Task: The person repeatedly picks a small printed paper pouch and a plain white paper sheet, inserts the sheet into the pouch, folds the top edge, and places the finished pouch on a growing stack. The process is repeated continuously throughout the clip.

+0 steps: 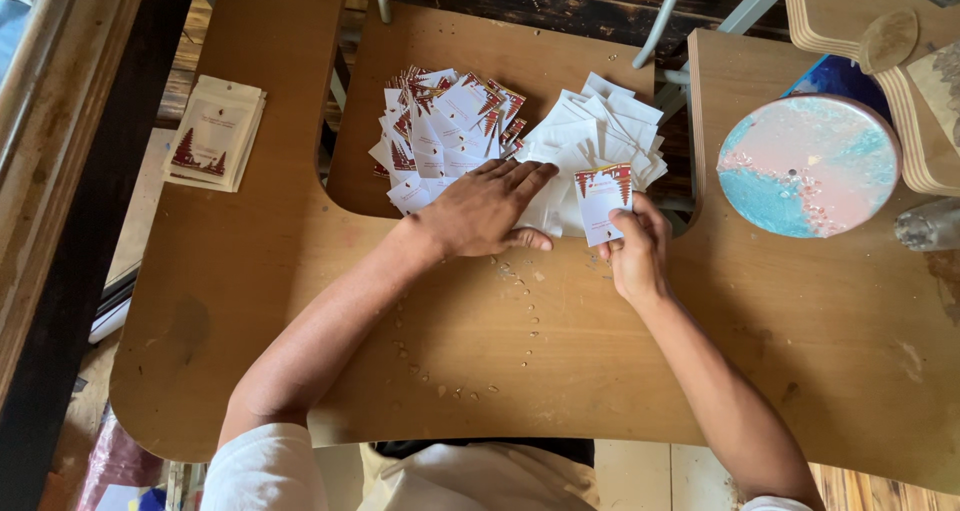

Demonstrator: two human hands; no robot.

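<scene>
The right hand [637, 254] pinches one small white card [604, 201] with red corner print, holding it upright just beside the plain white pile [600, 136]. The left hand [484, 209] lies flat, fingers spread, on the edge between that pile and the printed cards [440, 126]. Farther out on the wooden table [800, 351] sit a pouch stack [213, 131] and a pink-and-blue round disc [808, 166]

Right hand [638, 251] pinching one small card [604, 201], left hand [485, 211] flat on spread card pile [440, 131], wooden table [250, 271]
</scene>
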